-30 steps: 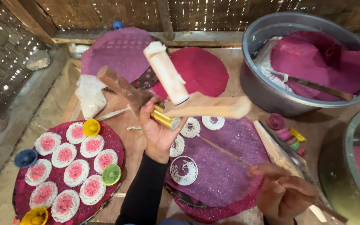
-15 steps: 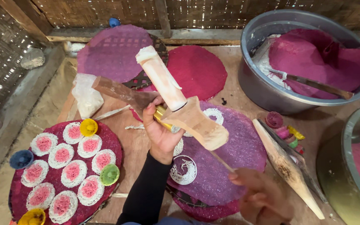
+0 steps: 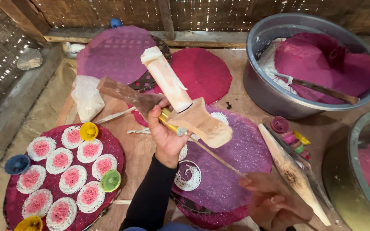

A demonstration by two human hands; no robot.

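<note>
- Gripping the near end of a thin stick [image 3: 215,156], the right hand [image 3: 275,203] is sitting low in the view, fingers curled shut around it; the lower part of this hand is running off the picture, so I am judging that clasp only from the knuckles that show.
- Running up and to the left from that hand, the stick's long axis is pointing toward the left hand [image 3: 165,134], which is the nearer of the two to the pressing tool.
- Clenching a brass-coloured tube [image 3: 170,122], the left hand is holding up a wooden press [image 3: 198,124] whose pale cylinder [image 3: 165,79] is tilting up and away, above the purple disc [image 3: 232,167].
- Lying on that purple disc, a white lacy round [image 3: 188,175] is sitting just beside the left wrist.
- Resting just right of the right hand, a long wooden paddle [image 3: 294,173] is slanting across the board, with small coloured moulds [image 3: 290,132] near its far end.
- Sitting well to the left, a dark red tray [image 3: 114,147] is carrying pink-and-white lacy rounds [image 3: 61,160], with small yellow, green and blue cups at its rim.
- Standing far right, a grey metal basin [image 3: 262,90] is holding magenta dough [image 3: 326,64] and a stick; a second basin [image 3: 358,149] at the right edge is holding pink dough.
</note>
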